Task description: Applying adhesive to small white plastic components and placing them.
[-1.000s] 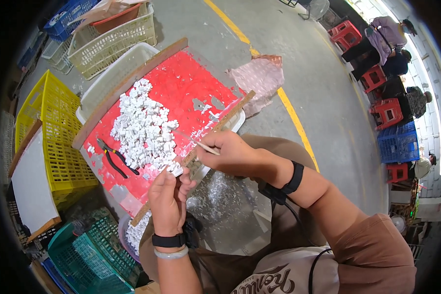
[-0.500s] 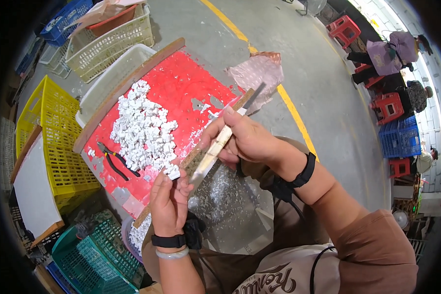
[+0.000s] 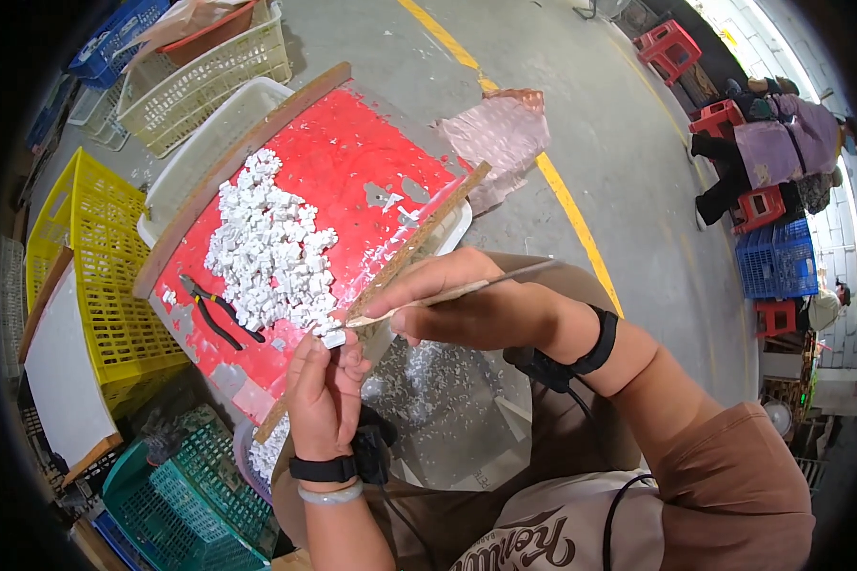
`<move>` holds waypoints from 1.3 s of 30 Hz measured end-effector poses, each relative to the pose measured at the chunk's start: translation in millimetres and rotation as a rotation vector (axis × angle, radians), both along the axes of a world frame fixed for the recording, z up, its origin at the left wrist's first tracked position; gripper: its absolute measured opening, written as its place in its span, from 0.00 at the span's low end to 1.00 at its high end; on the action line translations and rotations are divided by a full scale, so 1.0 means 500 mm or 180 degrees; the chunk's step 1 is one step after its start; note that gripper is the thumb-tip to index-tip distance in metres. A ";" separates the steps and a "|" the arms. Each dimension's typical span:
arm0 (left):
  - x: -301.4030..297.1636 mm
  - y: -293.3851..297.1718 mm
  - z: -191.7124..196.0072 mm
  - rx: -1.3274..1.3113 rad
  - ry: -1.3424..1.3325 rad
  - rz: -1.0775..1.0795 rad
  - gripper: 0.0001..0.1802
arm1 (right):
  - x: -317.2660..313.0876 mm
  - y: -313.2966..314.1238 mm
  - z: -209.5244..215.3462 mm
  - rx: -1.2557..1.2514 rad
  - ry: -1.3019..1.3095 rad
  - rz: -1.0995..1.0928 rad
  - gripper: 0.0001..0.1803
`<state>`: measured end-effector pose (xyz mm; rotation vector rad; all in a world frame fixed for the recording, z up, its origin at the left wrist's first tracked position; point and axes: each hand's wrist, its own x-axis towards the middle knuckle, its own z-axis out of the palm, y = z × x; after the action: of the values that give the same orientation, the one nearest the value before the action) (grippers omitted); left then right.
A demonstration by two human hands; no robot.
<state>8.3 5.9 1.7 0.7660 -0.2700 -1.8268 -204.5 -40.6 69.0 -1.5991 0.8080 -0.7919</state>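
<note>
While one white piece (image 3: 333, 339) sits over the red board's (image 3: 352, 143) near edge, pinched in the left hand's (image 3: 326, 395) fingertips, the right hand (image 3: 490, 309) closes around one slim tool (image 3: 443, 294), its tip at the piece. Farther left lie an uncountable white heap (image 3: 267, 247) and one pair of pliers (image 3: 199, 293); dark lettering marks the near shirt (image 3: 590, 514).

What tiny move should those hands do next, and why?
Probably a gentle touch-up of the edge of the small, white, plastic-looking block with the slim, pale-handled tool. The left hand pinches the block in its fingertips, and the right hand points the tool's near tip right beside it. I can't tell whether they touch.
</note>
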 end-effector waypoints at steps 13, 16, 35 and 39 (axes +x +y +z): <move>0.002 -0.001 -0.006 0.0022 -0.0107 -0.0260 0.17 | 0.007 -0.015 0.016 0.1681 0.0007 -0.0159 0.13; 0.005 -0.001 -0.009 0.0020 -0.0018 -0.0182 0.17 | 0.019 -0.018 0.026 0.2164 -0.0126 -0.0384 0.13; -0.002 -0.009 0.022 0.0170 -0.0130 0.0091 0.19 | -0.004 -0.008 -0.001 0.1365 -0.0516 -0.0430 0.11; 0.012 -0.007 0.002 0.0073 0.0019 0.0153 0.18 | 0.004 -0.005 0.009 0.0599 -0.0001 -0.0186 0.11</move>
<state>14.5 2.3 2.5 0.7768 -0.2254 -1.7892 -202.7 -43.2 73.4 -1.4139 0.9055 -0.7349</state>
